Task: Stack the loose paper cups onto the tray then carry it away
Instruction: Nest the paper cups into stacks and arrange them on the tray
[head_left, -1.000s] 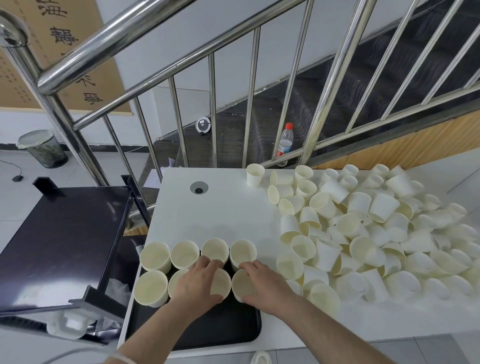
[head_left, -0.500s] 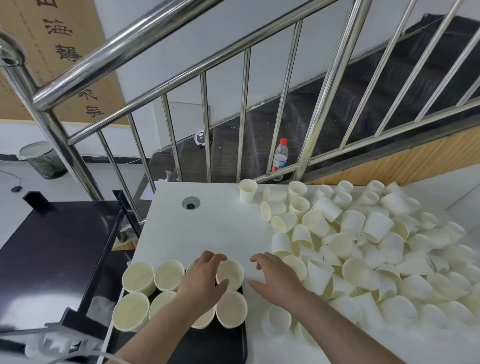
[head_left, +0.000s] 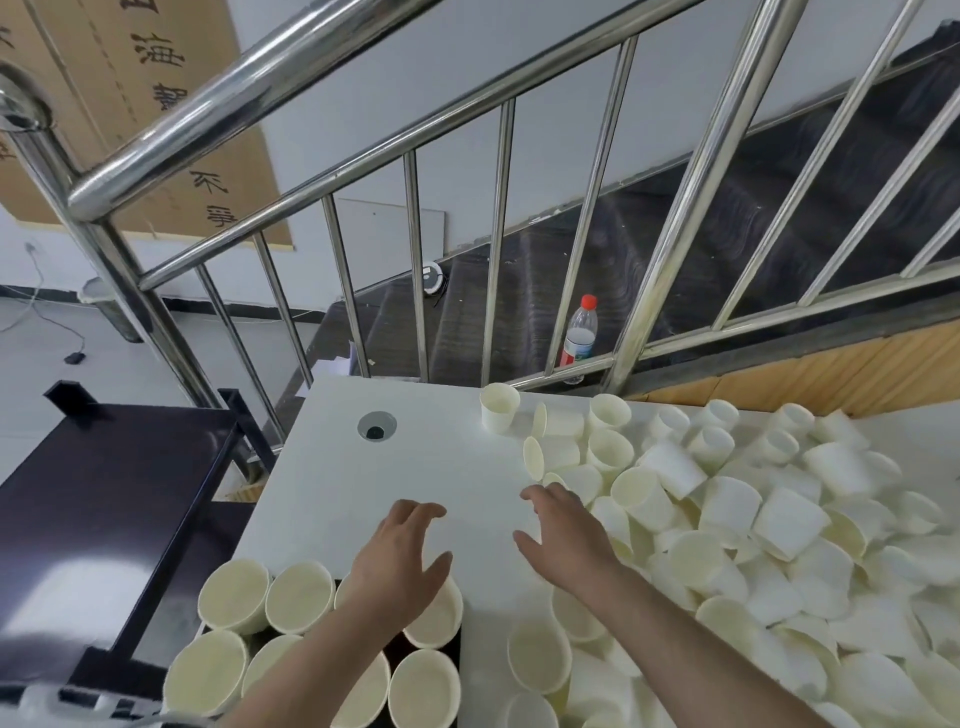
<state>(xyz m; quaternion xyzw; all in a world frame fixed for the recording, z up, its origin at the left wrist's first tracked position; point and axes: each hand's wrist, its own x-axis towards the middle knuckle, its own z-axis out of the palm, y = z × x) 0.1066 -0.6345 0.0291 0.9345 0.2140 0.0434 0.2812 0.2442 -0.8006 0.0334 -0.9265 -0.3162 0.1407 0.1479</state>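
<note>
Several white paper cups (head_left: 234, 604) stand upright in two rows on a black tray (head_left: 397, 647) at the table's near left corner; only slivers of the tray show between them. My left hand (head_left: 397, 558) hovers over the back row with fingers spread, holding nothing. My right hand (head_left: 563, 538) is above the bare white table (head_left: 415, 483), fingers loosely spread and empty, reaching to the left edge of a large heap of loose paper cups (head_left: 737, 519) covering the table's right half.
A steel stair railing (head_left: 670, 239) runs behind the table. Beyond it stands a plastic bottle (head_left: 579, 338) with a red cap. A black cart (head_left: 104, 499) sits left of the table. One upright cup (head_left: 498, 407) stands alone near the far edge, right of a cable hole (head_left: 376, 426).
Both hands have let go of the cups on the tray and moved forward over the table, the right one toward the loose heap. The camera has tilted upward.
</note>
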